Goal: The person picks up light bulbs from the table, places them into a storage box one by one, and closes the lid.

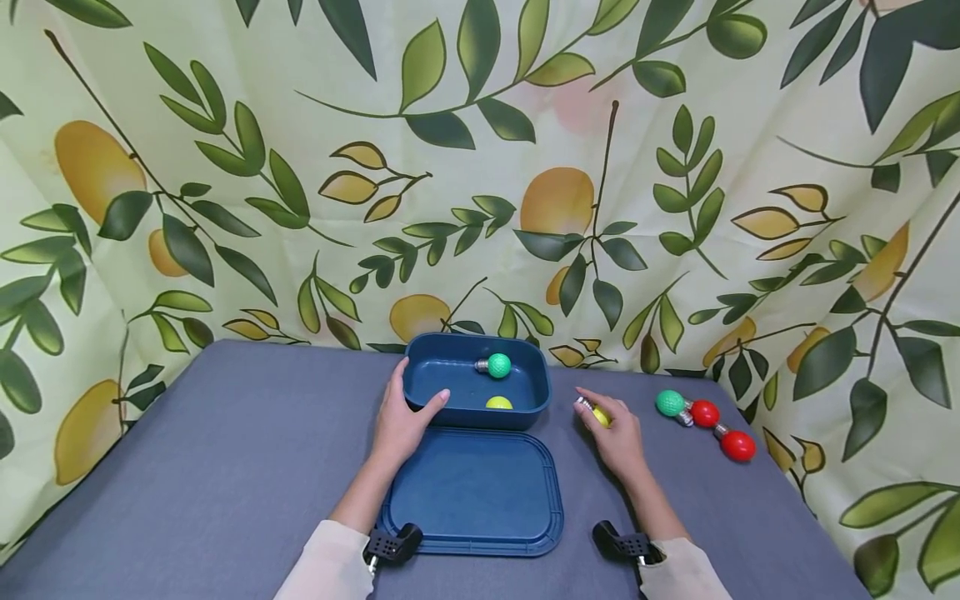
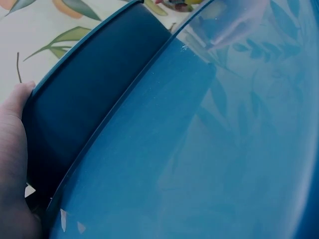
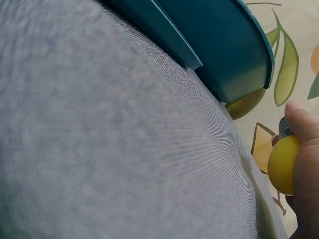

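My right hand [image 1: 617, 435] pinches a yellow light bulb [image 3: 283, 164] just right of a blue rectangular box [image 1: 457, 419]. The bulb's silver screw base points up and left, towards the box. My left hand [image 1: 401, 421] grips the front left corner of the box, fingers along the left wall and thumb over the front rim. A green bulb [image 1: 499, 365] lies inside on its side. Of a yellow bulb [image 1: 498, 402] behind the front wall, only the top shows. The left wrist view shows the box's outer wall [image 2: 89, 94] beside that hand.
A flat blue lid [image 1: 472, 492] lies in front of the box, between my forearms. On the right of the grey table [image 1: 247, 467] are a green bulb [image 1: 670, 403] and two red bulbs, one nearer [image 1: 738, 446] and one behind [image 1: 705, 413]. A leaf-patterned cloth [image 1: 465, 183] hangs behind.
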A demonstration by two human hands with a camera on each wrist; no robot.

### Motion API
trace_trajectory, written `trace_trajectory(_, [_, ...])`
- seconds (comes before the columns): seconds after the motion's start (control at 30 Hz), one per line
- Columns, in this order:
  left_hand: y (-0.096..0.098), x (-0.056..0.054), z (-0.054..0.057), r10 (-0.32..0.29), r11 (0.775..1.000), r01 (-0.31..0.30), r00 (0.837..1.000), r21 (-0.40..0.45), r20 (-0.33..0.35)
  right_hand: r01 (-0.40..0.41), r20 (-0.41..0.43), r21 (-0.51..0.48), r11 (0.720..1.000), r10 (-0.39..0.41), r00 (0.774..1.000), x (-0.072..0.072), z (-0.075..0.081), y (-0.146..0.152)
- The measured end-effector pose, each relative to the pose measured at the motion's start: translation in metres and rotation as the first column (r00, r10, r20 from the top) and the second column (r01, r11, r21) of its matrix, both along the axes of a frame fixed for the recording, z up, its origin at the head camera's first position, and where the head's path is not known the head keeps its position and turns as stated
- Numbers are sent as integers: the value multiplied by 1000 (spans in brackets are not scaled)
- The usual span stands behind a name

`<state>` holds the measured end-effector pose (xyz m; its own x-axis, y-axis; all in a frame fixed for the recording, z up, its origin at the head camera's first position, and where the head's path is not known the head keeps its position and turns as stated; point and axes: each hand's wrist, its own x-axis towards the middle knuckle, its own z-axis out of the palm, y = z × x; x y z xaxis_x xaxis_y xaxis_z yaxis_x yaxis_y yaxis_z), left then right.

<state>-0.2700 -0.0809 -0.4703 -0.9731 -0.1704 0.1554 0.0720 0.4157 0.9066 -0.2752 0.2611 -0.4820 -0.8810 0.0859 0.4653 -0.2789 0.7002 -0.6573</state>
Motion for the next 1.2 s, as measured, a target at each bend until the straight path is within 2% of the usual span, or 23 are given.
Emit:
trace_trajectory(0.17, [1, 1, 1, -4, 1000, 4, 1000, 7, -3, 25, -14, -101, 995, -26, 1000, 0, 1, 0])
trace_trajectory(0.37, [0, 1, -1, 0, 1000, 0, 1000, 2, -1, 51, 26, -194, 980, -47, 999, 2, 4, -2])
trace_trajectory(0.63, [1, 1, -1, 1, 1000, -1, 1000, 1, 0, 37, -24, -174, 984, -42, 999, 3, 15, -5])
trace_trajectory(0.9, [0, 0, -2, 12, 1000, -12, 1000, -6, -3, 35, -21, -176, 984, -40, 999, 1, 36, -15])
trace_trajectory(1.0, [0, -1, -3, 12, 1000, -12, 1000, -4, -6, 3, -37, -190, 982, -10, 999, -1, 46, -22])
trace_trajectory(1.2, [1, 0, -1, 9, 1000, -9, 1000, 2, -9, -103, -81, -155, 983, 91, 993, -12, 62, -38])
